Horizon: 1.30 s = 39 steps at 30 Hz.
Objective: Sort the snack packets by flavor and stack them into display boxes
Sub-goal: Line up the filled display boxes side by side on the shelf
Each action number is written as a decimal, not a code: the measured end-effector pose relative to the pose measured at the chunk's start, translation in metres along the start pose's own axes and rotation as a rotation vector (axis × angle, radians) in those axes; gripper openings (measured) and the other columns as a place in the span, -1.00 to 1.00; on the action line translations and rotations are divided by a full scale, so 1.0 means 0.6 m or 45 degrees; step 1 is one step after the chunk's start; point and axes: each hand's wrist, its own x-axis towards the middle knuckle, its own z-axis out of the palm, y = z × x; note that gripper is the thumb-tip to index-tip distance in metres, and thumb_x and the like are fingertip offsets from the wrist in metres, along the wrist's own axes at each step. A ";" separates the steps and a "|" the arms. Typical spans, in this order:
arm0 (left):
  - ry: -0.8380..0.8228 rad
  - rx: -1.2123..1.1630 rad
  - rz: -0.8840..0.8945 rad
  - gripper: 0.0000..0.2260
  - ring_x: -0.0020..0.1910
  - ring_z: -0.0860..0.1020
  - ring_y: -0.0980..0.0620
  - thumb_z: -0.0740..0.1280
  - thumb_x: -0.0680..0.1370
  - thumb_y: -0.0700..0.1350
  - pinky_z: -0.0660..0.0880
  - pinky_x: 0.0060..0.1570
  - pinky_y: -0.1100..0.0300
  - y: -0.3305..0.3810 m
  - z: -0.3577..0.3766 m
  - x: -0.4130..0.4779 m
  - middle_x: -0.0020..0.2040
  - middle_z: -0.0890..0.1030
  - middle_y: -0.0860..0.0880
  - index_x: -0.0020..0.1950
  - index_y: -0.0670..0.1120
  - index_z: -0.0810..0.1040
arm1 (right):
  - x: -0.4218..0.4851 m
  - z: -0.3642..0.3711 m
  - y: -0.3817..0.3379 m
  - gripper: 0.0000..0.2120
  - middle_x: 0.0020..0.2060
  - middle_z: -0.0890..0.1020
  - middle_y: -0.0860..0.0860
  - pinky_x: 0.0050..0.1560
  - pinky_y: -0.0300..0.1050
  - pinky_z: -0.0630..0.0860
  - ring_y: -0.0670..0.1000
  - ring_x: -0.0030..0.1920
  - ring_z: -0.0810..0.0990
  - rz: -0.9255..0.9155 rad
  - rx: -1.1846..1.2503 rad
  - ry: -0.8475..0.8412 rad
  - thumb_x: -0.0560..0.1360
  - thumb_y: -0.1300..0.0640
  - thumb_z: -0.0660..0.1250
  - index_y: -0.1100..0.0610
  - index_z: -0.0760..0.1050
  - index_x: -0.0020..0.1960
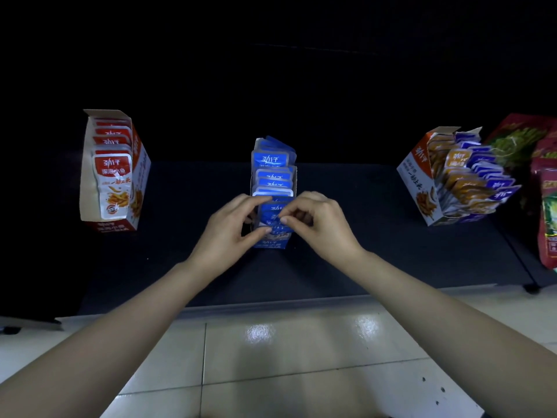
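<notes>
a black table (361, 236) runs across the middle of the view, its near edge meeting a pale, glossy tiled floor (286, 357) that throws back patches of light. the room beyond the table is dark, and nothing can be made out there.

both of the person's bare forearms reach in from below and meet at the centre of the table. the left hand (226, 227) has its fingers curled over the top and its thumb below, and it grips the left side of the front blue packet (272, 218). the right hand (322, 221) pinches the same packet's right side between curled fingers and thumb. this packet stands at the near end of the blue display box (268, 244), in front of a row of blue packets (272, 161) standing one behind another.

well apart to the left stands a red display box (141, 164) filled with red packets (113, 176), all facing the camera. well apart to the right, a third display box (414, 173) leans away; it holds orange packets (456, 158) in one row and purple packets (497, 184) in a row just beside them. just beyond this box, at the right edge, lie large snack bags (545, 206) in red and green, cut off by the frame. the hands hide the lower part of the blue box.
</notes>
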 end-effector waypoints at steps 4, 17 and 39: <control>0.007 -0.006 -0.023 -0.58 -0.09 0.48 0.16 0.46 0.48 -0.15 0.44 -0.01 0.37 -0.003 -0.001 0.000 -0.01 0.53 0.01 0.32 -0.09 0.49 | 0.010 -0.013 0.013 -0.91 -0.20 0.53 -0.12 -0.21 -0.32 0.42 -0.11 -0.27 0.49 0.047 0.026 0.006 0.39 0.19 0.52 0.09 0.65 -0.13; 0.007 0.002 -0.054 -0.68 -0.11 0.53 0.08 0.43 0.50 -0.11 0.52 -0.04 0.14 -0.013 0.009 -0.002 0.00 0.57 0.03 0.23 -0.08 0.53 | 0.007 0.000 0.012 -0.89 -0.25 0.59 -0.13 -0.24 -0.40 0.41 -0.18 -0.31 0.53 0.157 0.197 0.031 0.41 0.28 0.50 0.10 0.68 -0.12; 0.078 0.053 0.116 -0.89 0.24 0.45 0.02 0.43 0.49 -0.12 0.44 0.20 0.09 -0.020 0.007 -0.006 0.29 0.49 0.00 -0.03 -0.11 0.62 | 0.016 -0.005 0.035 -0.87 -0.18 0.58 -0.07 -0.22 -0.38 0.39 -0.17 -0.29 0.49 0.186 0.255 -0.014 0.45 0.24 0.47 0.10 0.67 -0.01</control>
